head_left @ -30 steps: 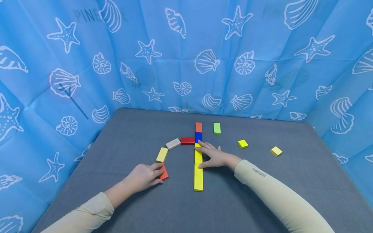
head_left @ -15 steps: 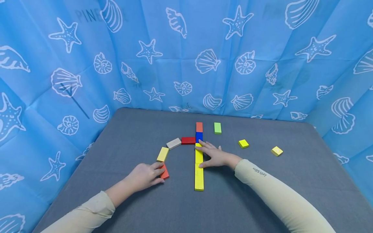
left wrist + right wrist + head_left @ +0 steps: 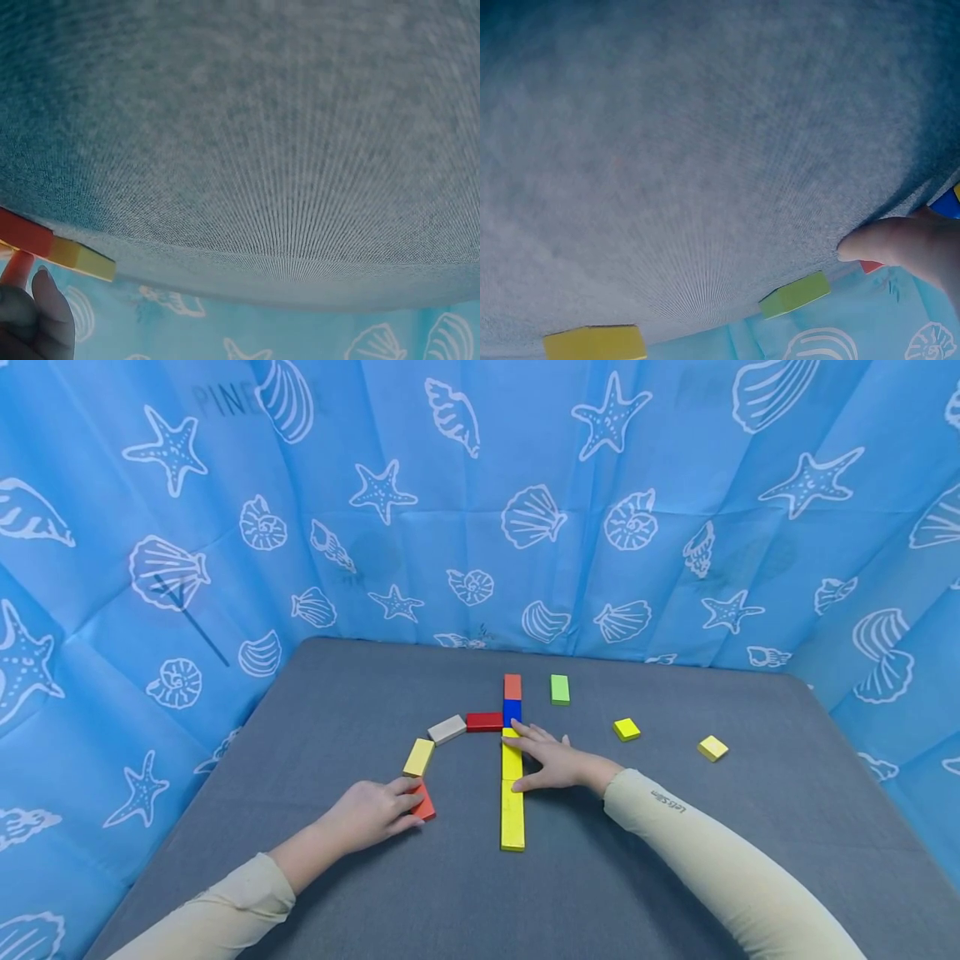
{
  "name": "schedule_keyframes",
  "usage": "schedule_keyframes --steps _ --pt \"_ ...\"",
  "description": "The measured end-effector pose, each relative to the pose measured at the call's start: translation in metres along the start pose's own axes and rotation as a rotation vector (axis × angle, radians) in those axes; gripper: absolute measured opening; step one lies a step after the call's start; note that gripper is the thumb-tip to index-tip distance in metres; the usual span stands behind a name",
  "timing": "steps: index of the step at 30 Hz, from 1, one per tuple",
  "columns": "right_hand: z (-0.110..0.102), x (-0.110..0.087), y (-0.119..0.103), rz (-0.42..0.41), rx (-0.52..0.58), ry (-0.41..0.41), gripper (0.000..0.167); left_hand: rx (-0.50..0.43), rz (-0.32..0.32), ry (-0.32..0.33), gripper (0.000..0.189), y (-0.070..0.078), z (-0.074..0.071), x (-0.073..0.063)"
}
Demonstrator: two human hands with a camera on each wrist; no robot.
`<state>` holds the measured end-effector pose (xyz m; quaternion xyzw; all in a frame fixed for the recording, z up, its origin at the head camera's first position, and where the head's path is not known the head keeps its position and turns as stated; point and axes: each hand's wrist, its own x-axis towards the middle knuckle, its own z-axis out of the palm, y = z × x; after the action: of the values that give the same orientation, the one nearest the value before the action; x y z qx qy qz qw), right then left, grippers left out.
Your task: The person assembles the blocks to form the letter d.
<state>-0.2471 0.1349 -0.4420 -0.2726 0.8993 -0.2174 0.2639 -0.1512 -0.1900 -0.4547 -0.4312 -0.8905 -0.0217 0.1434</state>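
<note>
In the head view, the left hand (image 3: 371, 814) has its fingers on the orange-red block (image 3: 426, 804); whether they pinch it or merely rest there I cannot tell. The left wrist view, from low down, adds the meeting of that block with the pale yellow block (image 3: 418, 757) just past the fingers, a join overhead that is partly covered.

The right hand (image 3: 558, 762) holds its fingers spread, tips on the long yellow block (image 3: 512, 756), thumb near its seam with the nearer yellow block (image 3: 513, 817). Just beyond those fingertips lies the blue block (image 3: 512, 710). The right wrist view catches only slivers of blue and yellow beside the hand, but shows one digit reaching out over the counter (image 3: 675, 165), the green block (image 3: 795, 295) past it.

Only the head view shows the grey block (image 3: 447, 729) and dark red block (image 3: 484, 722), between the two hands' fingers and farther off.
</note>
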Motion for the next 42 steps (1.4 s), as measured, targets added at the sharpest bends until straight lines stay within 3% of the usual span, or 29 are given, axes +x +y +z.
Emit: schedule_keyframes --steps 7,13,17,24,30,37,42 --pt "-0.001 -0.001 -0.002 -0.001 0.002 0.001 0.084 -0.051 -0.015 -0.01 0.033 -0.003 0.0 0.0" --pt "-0.002 -0.001 -0.002 -0.003 0.004 0.001 0.084 -0.135 -0.066 -0.017 0.033 -0.011 -0.007 0.003" --pt "-0.003 -0.002 -0.001 -0.009 0.025 0.003 0.085 -0.156 -0.072 0.022 0.031 -0.019 -0.009 0.006" --pt "0.012 -0.024 -0.013 -0.013 0.056 0.025 0.085 -0.136 -0.14 0.01 0.034 -0.031 -0.018 0.019" --pt "0.028 -0.04 -0.024 -0.058 0.0 0.032 0.078 -0.155 -0.266 -0.031 0.041 -0.049 -0.023 0.052" --pt "0.033 -0.043 -0.023 -0.045 -0.058 0.075 0.074 -0.252 -0.401 -0.175 0.049 -0.059 -0.016 0.11" --pt "0.036 -0.042 -0.025 -0.042 -0.051 0.077 0.072 -0.31 -0.432 -0.235 0.056 -0.06 -0.003 0.152"
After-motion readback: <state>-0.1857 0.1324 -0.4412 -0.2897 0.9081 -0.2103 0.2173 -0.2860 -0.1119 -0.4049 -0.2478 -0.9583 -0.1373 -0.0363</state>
